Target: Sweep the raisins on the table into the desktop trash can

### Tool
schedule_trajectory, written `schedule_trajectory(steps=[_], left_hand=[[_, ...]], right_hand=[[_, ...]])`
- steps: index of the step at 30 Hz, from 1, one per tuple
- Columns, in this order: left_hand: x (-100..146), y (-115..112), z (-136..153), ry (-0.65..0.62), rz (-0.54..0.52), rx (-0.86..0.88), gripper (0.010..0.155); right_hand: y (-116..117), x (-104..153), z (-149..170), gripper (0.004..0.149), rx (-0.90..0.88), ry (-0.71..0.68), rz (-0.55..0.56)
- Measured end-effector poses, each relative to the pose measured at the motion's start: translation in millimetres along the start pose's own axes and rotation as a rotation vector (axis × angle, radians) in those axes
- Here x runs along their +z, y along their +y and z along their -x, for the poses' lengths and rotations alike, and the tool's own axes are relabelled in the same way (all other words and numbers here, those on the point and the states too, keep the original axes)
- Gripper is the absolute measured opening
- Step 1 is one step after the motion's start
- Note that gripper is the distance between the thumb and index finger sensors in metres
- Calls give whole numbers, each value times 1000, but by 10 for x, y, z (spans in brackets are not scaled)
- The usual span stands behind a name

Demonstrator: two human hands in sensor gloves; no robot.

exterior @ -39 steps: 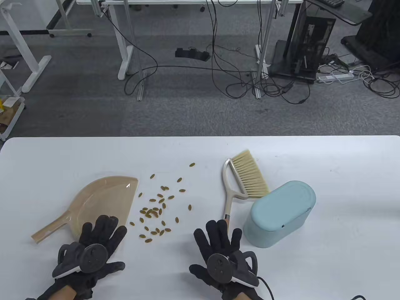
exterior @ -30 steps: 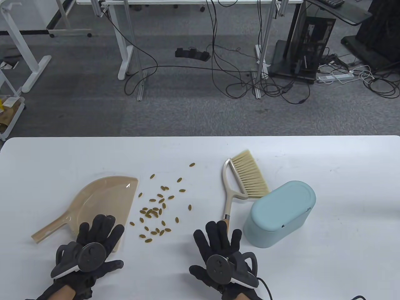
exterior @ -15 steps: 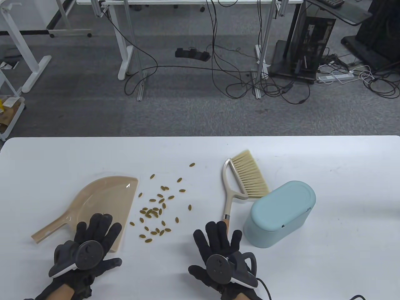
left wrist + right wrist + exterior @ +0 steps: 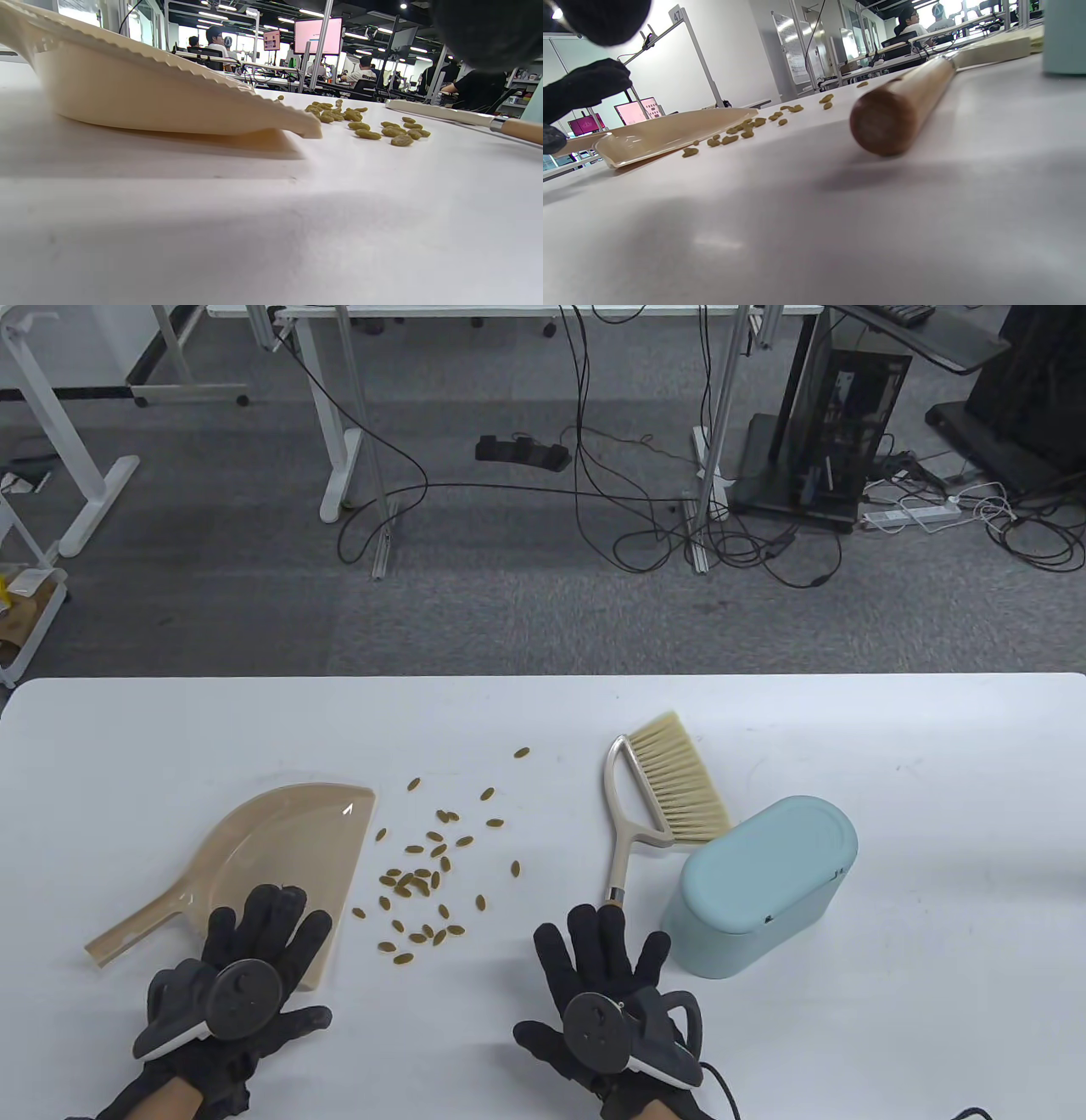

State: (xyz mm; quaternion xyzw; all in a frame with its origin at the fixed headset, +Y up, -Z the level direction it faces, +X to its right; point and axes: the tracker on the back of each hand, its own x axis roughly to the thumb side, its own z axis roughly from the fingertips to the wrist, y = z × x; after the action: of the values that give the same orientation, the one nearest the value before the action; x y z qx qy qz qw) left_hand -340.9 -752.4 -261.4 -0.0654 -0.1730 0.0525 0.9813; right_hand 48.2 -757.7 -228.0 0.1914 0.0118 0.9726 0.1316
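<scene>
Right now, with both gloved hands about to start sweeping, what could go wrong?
The raisins lie loose and spread out, so a hard stroke of the brush might flick some past the dustpan. The trash can stands right beside the brush, so lifting it could bump the can. Its lid looks closed, so tipping the dustpan early would spill raisins.

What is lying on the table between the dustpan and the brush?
Scattered raisins lie between the dustpan and the brush, loose on the white table. The table view shows it best.
</scene>
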Motion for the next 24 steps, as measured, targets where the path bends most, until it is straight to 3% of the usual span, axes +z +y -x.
schedule_trajectory(steps=[7, 12, 13, 18, 21, 24], left_hand=[[-1, 21, 52, 29, -8, 24, 95], [-5, 62, 91, 42, -28, 53, 93], [-2, 65, 94, 43, -30, 57, 94], [-1, 63, 104, 34, -29, 64, 94], [3, 63, 105, 27, -31, 64, 94], [3, 58, 110, 23, -29, 68, 94]], right_hand=[[-57, -10, 58, 96, -26, 43, 28], [-332, -32, 75, 96, -114, 128, 191], [-348, -58, 88, 96, -110, 166, 170], [-156, -267, 211, 99, 20, 486, -196], [-7, -391, 293, 98, 182, 629, -249], [82, -502, 265, 90, 200, 714, -272]])
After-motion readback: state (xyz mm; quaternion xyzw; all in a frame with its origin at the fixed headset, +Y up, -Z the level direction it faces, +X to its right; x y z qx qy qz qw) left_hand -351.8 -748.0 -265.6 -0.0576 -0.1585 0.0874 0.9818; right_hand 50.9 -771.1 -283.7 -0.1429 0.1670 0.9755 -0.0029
